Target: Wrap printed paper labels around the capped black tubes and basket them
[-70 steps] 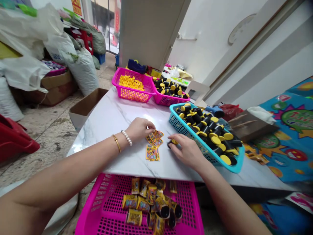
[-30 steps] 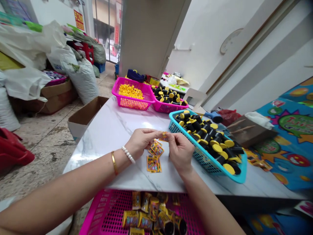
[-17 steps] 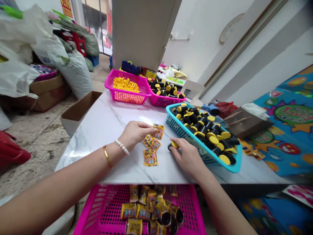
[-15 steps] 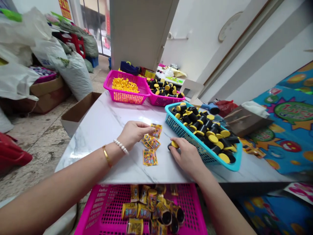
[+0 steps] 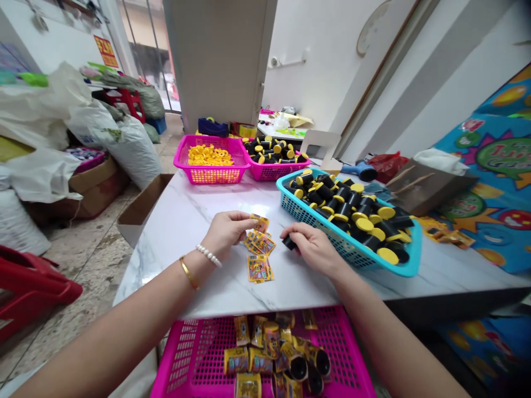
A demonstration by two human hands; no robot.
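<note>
My left hand (image 5: 224, 235) pinches a small yellow printed label sleeve (image 5: 261, 223) by its left edge, just above the table. Below it on the marble-patterned table lie a fanned stack of sleeves (image 5: 260, 244) and a second small stack (image 5: 259, 268). My right hand (image 5: 313, 247) is closed round a small black canister (image 5: 289, 241); its dark end points toward the sleeves, and the fingers cover the rest. Beside that hand stands a turquoise basket (image 5: 344, 243) heaped with black canisters with yellow lids (image 5: 365, 224).
Under the table edge, a pink basket (image 5: 182, 354) holds several canisters in yellow sleeves (image 5: 272, 338). Two pink baskets stand at the back, one with yellow rings (image 5: 210, 155), one with canisters (image 5: 274, 149). A cardboard box (image 5: 143, 207) is at the left.
The view has shifted slightly. In my right hand the canister has turned: its yellow lid showed before, and now its black end does. My left hand still pinches the sleeve.
</note>
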